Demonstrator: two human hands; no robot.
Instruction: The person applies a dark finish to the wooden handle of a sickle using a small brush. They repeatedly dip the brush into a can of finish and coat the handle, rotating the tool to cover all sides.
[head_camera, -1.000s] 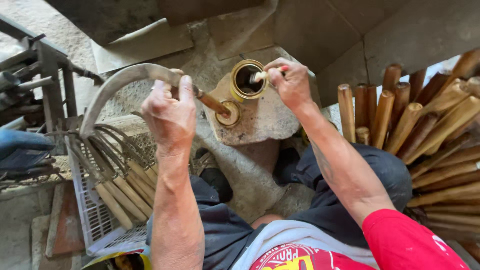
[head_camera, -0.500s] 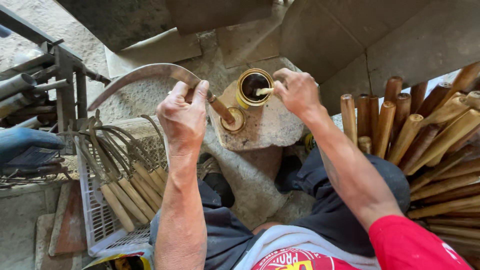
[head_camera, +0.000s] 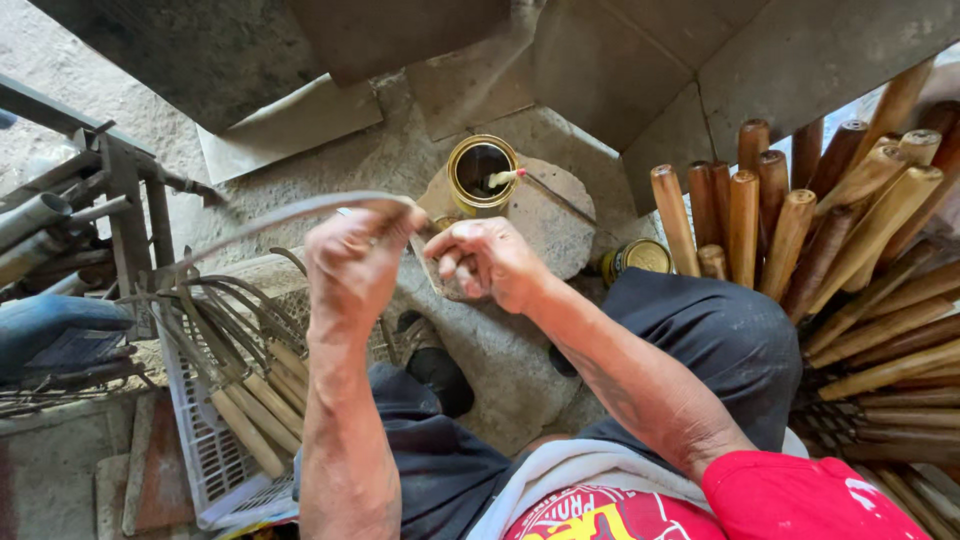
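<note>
The left hand (head_camera: 355, 262) is clenched around the neck of a curved sickle blade (head_camera: 270, 215), which sweeps out to the left of the hand, blurred. Just beside it, the right hand (head_camera: 490, 262) is closed around the blade's wooden handle end, mostly hidden under the fingers. Beyond both hands, an open tin of glue or varnish (head_camera: 482, 172) stands on a flat stone slab (head_camera: 545, 215) serving as worktop, a small stick resting in it. Seating the handle well likely calls for a firm left grip, keeping blade and handle in line. Right of the tin, a bundle of turned wooden handles (head_camera: 800, 220) stands upright. Left of the tin, finished sickles lie in a white plastic crate (head_camera: 205, 440). The floor is rough concrete, with flat boards beyond the tin.
</note>
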